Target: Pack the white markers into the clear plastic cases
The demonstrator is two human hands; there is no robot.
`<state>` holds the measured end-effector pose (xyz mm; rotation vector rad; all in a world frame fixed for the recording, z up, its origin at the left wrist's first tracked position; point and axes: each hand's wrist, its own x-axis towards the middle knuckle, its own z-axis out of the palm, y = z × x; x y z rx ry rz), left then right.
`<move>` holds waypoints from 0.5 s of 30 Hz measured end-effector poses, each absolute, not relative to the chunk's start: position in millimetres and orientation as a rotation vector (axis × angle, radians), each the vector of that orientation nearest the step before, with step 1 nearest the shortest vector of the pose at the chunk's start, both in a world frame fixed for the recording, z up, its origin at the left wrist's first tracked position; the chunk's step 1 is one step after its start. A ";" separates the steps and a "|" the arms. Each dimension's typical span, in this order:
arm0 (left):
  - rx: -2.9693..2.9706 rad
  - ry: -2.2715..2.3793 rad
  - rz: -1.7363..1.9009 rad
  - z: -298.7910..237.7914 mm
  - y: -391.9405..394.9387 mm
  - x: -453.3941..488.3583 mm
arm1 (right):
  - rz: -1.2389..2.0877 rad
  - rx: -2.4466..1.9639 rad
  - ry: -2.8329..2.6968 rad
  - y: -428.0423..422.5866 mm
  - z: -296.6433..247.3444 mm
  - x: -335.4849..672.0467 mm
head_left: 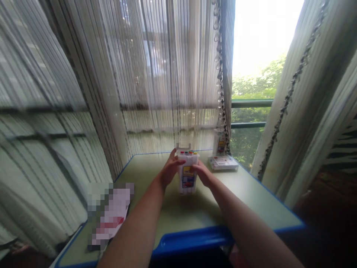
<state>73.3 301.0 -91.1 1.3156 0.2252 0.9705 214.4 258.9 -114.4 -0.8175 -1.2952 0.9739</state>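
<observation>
A clear plastic case of markers (187,178) with a printed label stands upright over the middle of the table, a carry handle at its top. Coloured marker ends show along its upper edge. My left hand (170,168) is wrapped round its left side, thumb across the front. On the opposite side, my right hand (202,173) grips the case, its thumb reaching onto the front face. The fingers behind the case are hidden. Whether its base touches the tabletop, I cannot tell.
The pale table (150,167) has a blue rim. A flat clear box (223,163) lies at the back right, with another clear labelled container (219,143) behind it. A blurred-out pinkish object (114,214) lies at the left edge. Sheer curtains (167,74) hang behind.
</observation>
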 end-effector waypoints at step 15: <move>1.259 0.325 1.047 -88.6 304.9 66.3 | 0.988 -0.789 -1.317 260.4 -120.2 211.3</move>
